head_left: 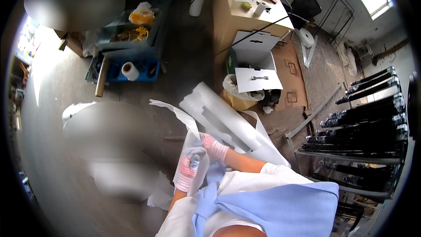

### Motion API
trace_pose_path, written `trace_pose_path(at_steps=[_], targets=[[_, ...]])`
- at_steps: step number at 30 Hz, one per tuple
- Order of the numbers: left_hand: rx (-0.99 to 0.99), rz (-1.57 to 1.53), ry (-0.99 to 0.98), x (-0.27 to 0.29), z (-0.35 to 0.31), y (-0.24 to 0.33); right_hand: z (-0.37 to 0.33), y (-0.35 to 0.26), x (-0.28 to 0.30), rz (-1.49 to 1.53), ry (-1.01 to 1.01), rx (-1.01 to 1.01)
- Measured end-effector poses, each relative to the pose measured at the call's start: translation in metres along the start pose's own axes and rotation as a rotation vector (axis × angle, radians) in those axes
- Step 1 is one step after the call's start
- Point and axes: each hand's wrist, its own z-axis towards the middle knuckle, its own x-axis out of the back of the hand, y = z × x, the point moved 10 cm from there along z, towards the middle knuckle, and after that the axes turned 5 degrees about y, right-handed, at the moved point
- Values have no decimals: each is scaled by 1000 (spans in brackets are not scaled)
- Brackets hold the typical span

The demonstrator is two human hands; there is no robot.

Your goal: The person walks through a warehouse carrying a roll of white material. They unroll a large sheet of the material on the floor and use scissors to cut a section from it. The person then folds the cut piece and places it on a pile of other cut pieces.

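Both my hands wear pink-and-white striped gloves with bluish fingertips and are close together in front of my body. My left hand is closed on a bunched part of a thin white foam sheet. Just above it and to the right, my right hand grips the same sheet near its edge. Past my hands lies a thick white roll of foam sheeting, slanting down to the right, with a loose flap beside it. Whether anything is wrapped inside the gathered sheet is hidden.
On the right stands a metal rack loaded with black, film-wrapped bars. A cardboard-coloured desk is ahead, with an open white box and a bag-lined bin. A blue crate with a white roll stands far left. Blurred patches hide parts at left.
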Motion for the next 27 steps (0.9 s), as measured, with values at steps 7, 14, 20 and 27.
trace_pose_path(at_steps=[7, 14, 20, 27], targets=[[330, -383, 89, -19, 132, -16, 13, -129, -12, -767, 62, 755], [527, -20, 126, -60, 266, -58, 76, -219, -13, -1237, -46, 482], [767, 176, 71, -68, 328, -166, 108, -360, 38, -1225, 37, 591], [1006, 129, 150, -57, 355, -117, 31, -620, 120, -1304, 1050, 1488]])
